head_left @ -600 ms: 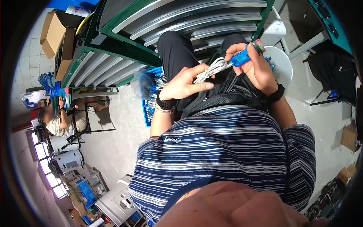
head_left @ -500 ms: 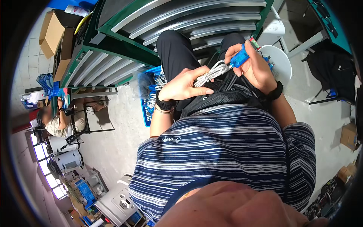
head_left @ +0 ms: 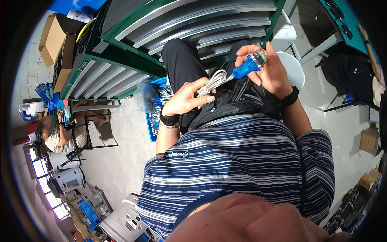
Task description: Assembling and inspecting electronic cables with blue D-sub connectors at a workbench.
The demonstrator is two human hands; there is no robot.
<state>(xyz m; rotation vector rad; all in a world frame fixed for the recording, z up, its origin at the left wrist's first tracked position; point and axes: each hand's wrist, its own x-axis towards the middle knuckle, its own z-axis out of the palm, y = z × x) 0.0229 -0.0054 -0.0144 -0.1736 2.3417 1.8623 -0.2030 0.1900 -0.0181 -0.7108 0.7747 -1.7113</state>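
Observation:
A translucent blue cable adapter (head_left: 246, 68) with a green terminal block (head_left: 262, 55) at its end lies across the fingers of my right hand (head_left: 276, 76). My right thumb is raised beside the terminal block. From the adapter's other end runs a silvery-white cable (head_left: 213, 83), looped into a bundle. My left hand (head_left: 186, 100) is closed around that bundle, thumb along its near side. Both hands are above my lap, in front of a black mesh waist bag (head_left: 219, 105).
At my left, a blue basket (head_left: 151, 128) holds similar coiled cables. A white bucket (head_left: 297, 72) stands beyond my right hand. Green drawer cabinets (head_left: 193, 22) rise ahead of my knees. A seated person (head_left: 64, 135) is at far left; another person's arm (head_left: 369, 50) shows at far right.
My right hand has opened its grip and turned the adapter, so the terminal block now shows fully. My left hand still grips the cable bundle. A person's arm has appeared at far right.

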